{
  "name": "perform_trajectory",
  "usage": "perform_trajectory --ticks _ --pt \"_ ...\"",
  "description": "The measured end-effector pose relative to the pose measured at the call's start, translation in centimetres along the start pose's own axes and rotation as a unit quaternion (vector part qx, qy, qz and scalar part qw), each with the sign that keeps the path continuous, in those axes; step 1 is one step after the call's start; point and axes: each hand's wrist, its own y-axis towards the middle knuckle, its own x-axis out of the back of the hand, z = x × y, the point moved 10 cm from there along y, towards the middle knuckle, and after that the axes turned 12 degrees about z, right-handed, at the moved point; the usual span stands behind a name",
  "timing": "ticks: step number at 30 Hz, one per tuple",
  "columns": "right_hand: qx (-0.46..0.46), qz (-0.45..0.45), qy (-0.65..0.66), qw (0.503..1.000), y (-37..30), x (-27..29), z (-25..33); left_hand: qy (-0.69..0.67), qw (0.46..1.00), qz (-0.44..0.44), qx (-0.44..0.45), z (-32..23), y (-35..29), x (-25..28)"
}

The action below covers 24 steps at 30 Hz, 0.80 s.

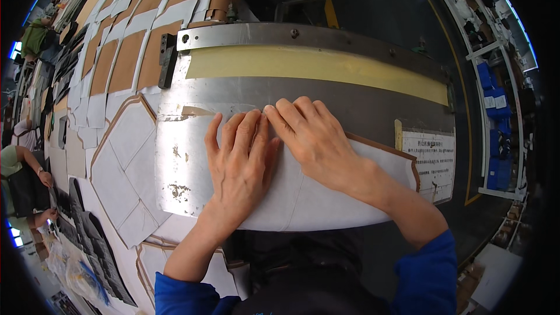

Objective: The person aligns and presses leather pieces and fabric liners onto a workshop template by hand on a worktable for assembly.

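A white panel with brown edging (326, 198) lies across a metal plate (181, 181) in front of me, its near side hanging over the front edge. My left hand (239, 151) rests there with its fingers apart, some tips on the bare metal and the thumb beside the panel. Its index finger almost meets my right hand (318, 143) at the panel's far left part. The right fingers are bent and close together on the panel's edge, and the thumb is hidden beneath. Behind my hands, a pale yellow strip (303, 64) runs below a steel bar (251, 35).
More white panels with brown edges (131, 169) lie to the left. Rows of brown and white pieces (116, 58) cover the far-left table. A printed sheet (429, 157) is on the plate's right end. Blue bins (497, 111) fill a shelf; another person's hand (45, 179) works at far left.
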Motion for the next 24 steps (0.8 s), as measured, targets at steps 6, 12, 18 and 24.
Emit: perform_trajectory --ticks 6,12,18,24 --pt "0.009 0.012 -0.021 1.000 0.3 -0.1 0.5 -0.016 1.000 0.004 0.009 0.2 0.0 0.2" --pt "-0.032 -0.070 0.134 0.988 -0.5 0.3 -2.1 0.002 0.999 0.024 -0.036 -0.5 0.1 -0.7" --pt "-0.119 -0.093 0.281 0.948 -5.2 0.3 -5.6 0.013 1.000 0.016 -0.023 -0.7 0.2 -0.4" --pt "-0.122 -0.107 0.244 0.956 -5.8 1.0 -5.1 0.058 0.995 0.070 -0.027 -1.6 1.1 -0.3"
